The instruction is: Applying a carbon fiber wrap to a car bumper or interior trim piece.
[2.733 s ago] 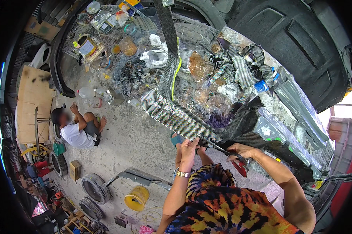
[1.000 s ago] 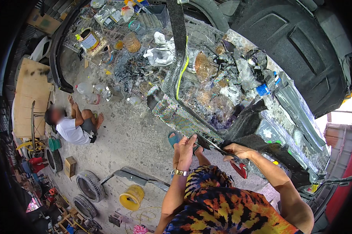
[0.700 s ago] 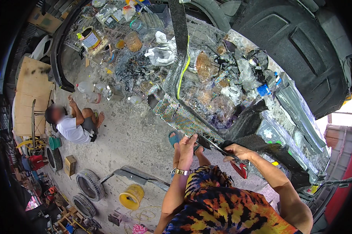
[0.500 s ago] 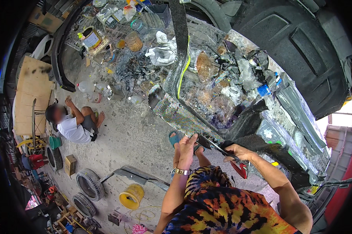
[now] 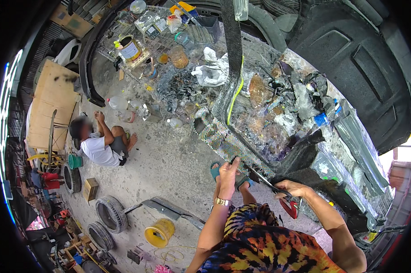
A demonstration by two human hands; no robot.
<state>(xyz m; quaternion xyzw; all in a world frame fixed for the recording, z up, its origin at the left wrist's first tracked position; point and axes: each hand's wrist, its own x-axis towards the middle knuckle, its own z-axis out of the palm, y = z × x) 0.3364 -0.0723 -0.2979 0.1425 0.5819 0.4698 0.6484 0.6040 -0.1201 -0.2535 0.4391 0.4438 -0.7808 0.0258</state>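
I see both hands farther right than before: left hand (image 5: pixel 227 174) pinching the fabric (image 5: pixel 230 144) at its edge, right hand (image 5: pixel 292 188) closed round the scissors (image 5: pixel 268 183).

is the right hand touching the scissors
Touching: the head view shows the right hand gripping the scissors at the handle end

Multicoloured tie-dye shirt (image 5: pixel 278 245), 1 gold wristwatch (image 5: pixel 223 201), teal sandals (image 5: pixel 215 172)

Hands (image 5: pixel 289 187) w/ scissors (image 5: pixel 262 179), blk-wht woven sheet (image 5: pixel 230 144)
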